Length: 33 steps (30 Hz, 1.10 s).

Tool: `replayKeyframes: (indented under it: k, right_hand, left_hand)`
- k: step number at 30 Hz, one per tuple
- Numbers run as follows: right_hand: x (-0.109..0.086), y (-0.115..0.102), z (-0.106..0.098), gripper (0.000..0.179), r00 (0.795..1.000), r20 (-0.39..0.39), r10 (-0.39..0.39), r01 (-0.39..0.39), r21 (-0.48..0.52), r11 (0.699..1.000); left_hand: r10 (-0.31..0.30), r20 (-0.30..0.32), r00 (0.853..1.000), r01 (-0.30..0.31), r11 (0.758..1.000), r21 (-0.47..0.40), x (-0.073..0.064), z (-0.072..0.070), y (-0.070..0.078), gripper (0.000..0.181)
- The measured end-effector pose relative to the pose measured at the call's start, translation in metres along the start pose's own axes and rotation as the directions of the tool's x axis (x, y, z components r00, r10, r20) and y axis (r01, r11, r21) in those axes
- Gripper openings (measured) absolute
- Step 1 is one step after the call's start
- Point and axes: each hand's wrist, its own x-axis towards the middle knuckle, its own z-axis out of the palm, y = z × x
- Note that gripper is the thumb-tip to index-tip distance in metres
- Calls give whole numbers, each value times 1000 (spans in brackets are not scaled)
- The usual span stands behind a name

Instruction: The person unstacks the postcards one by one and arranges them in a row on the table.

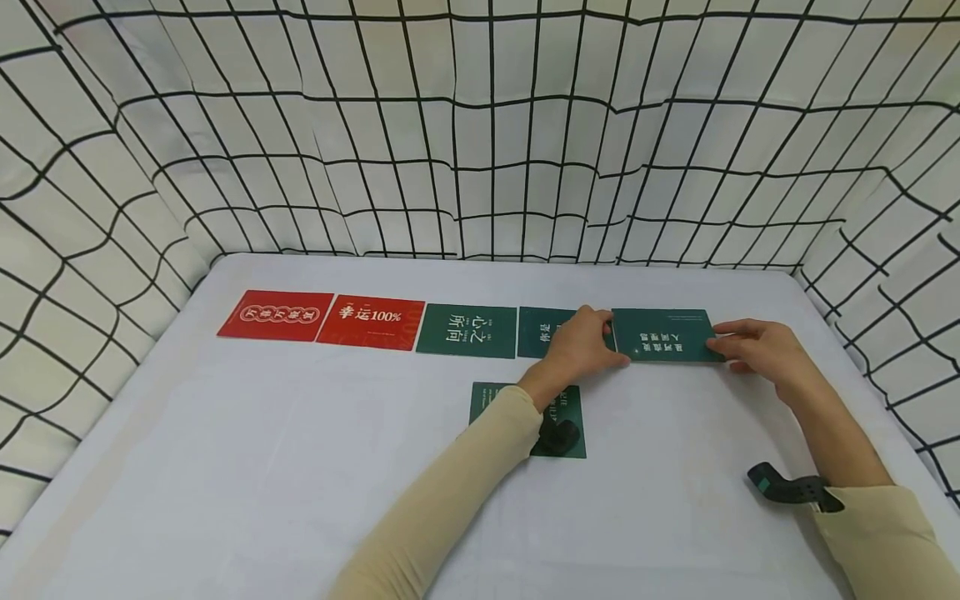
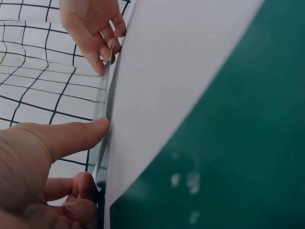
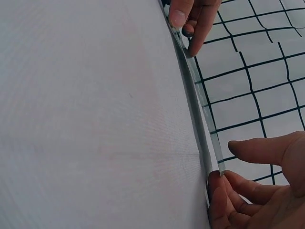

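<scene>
At the right end of a row of cards lies a dark green card (image 1: 663,333) with pale printed characters. My left hand (image 1: 581,346) grips its left end, thumb and fingers spread along that edge. My right hand (image 1: 761,350) holds the right end by the fingers. In the left wrist view, the thumb of the left hand (image 2: 47,162) touches the card's thin edge. The right wrist view has the right hand's fingertips (image 3: 218,179) at a card corner. Beneath my left wrist, another green card (image 1: 573,400) is partly covered.
Along the row to the left are two red cards, one (image 1: 277,317) at the far end and one (image 1: 371,322) beside it, then a green card (image 1: 467,331) and a partly hidden green card (image 1: 528,333). They lie on a white table (image 1: 262,467), with black netting (image 1: 491,167) around it.
</scene>
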Motion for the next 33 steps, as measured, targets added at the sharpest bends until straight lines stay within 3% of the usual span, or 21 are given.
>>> replayKeyframes:
  k: [24, 33]
  right_hand:
    - [1, -2, 2, 61, 1000, -2, -11, 10, -63, 998]
    - [3, 2, 0, 69, 1000, -8, -10, 9, -66, 998]
  left_hand:
    - [5, 7, 1000, -6, 996, 91, 0, -2, 2, 76]
    - [3, 36, 999, -4, 1000, 25, -2, -5, 2, 78]
